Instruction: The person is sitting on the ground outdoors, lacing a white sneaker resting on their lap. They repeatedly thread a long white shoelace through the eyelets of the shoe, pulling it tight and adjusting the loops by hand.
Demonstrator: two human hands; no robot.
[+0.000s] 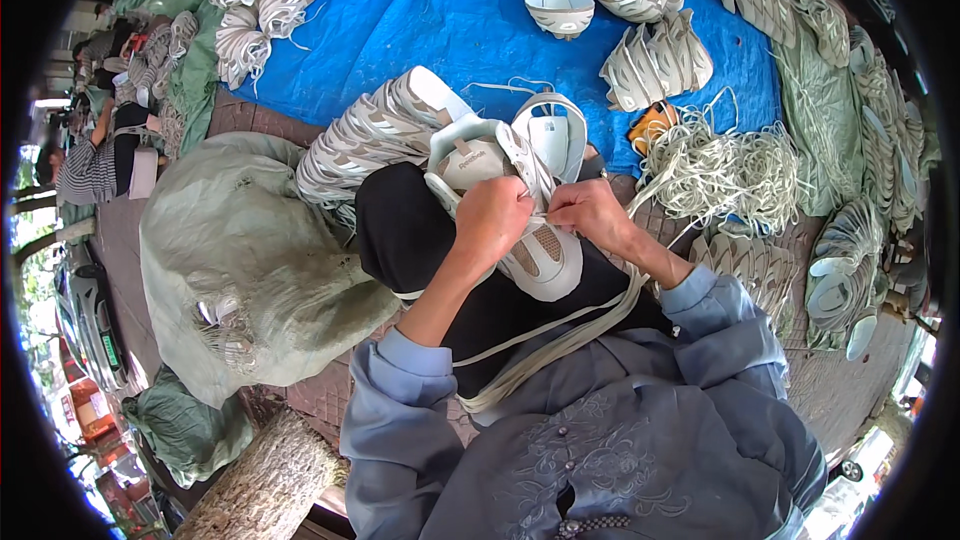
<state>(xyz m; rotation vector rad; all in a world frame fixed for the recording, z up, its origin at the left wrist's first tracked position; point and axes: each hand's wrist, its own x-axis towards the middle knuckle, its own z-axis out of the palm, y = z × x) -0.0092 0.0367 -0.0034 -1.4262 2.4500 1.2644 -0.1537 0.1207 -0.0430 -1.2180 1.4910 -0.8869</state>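
While the shoe upper (545, 260) sits between them, left hand (492, 218) and right hand (592, 216) pinch its lace (539, 222)

Lighting is bright, diffuse daylight, even at centre. Background burns out to white along the left rim and at lower right. The blue tarp (430, 30) shows pale sheen on its creases; the black cloth (405, 225) loses detail. Shadows are soft. The shoe upper (553, 278) reads sharp. Fisheye curvature stretches the periphery, which softens; all 4 corners are black.
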